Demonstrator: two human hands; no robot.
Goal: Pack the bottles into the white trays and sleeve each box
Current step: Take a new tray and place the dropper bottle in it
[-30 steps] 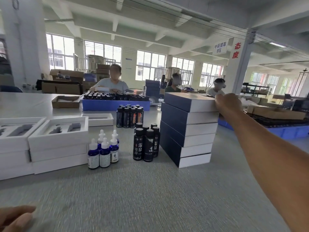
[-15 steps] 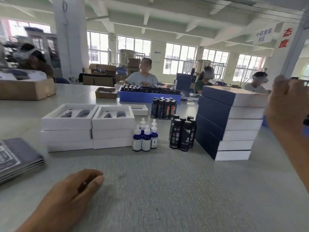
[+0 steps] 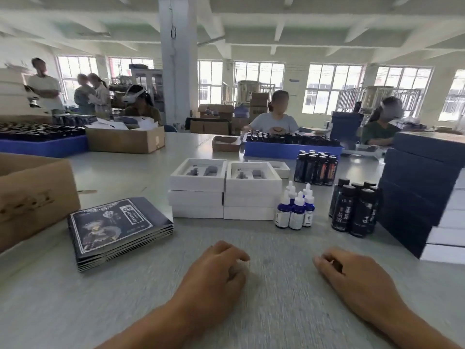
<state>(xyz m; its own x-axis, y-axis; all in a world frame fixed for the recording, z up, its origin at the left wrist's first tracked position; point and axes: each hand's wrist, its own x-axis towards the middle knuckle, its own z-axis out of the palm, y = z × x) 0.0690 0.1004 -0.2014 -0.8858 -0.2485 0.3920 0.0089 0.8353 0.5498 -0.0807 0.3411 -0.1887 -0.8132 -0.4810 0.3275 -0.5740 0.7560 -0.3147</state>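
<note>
Both hands, left [image 3: 221, 270] and right [image 3: 352, 278], have returned to the table [image 3: 276, 311], loosely curled, grasping nothing. Trays [image 3: 226, 182] at twelve o'clock, bottles [image 3: 294, 210] at one; packing can begin.

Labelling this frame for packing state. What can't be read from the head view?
- Sleeved box stack: cut by the right edge, so its count is unclear.
- Black bottles: label text too blurred to read; rear ones are hidden by the front ones.
- Left hand and right hand: fingers curl under, so fingertip contact with the table is hidden.
- Lower white trays: insides covered by the top ones.
</note>
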